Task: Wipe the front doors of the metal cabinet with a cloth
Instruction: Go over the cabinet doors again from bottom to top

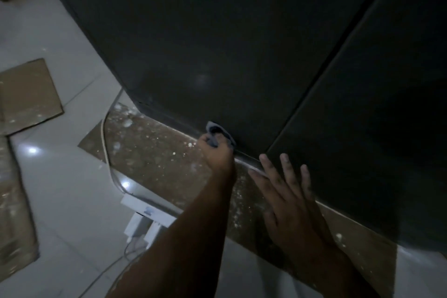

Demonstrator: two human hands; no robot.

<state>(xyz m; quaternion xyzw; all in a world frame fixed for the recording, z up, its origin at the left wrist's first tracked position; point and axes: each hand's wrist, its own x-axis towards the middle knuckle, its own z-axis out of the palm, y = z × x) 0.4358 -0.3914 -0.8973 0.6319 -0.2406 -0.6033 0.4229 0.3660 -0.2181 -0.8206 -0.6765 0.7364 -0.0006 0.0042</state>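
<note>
I am gripping the bunched grey-blue cloth (215, 130) in my left hand (217, 152), pressing it to the bottom edge of the left cabinet door (193, 43), near the seam. My right hand (292, 201) is lying flat, fingers straight, on the right door (375, 104). A pale smudge (202, 79) is showing higher up, so I judge wiping unfinished; dimness is hiding the rest.

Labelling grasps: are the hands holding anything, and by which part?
Left hand grips the cloth, bunched in its fist, at the bottom edge of the left door. Right hand holds nothing; its straight fingers rest on the right door.
</note>
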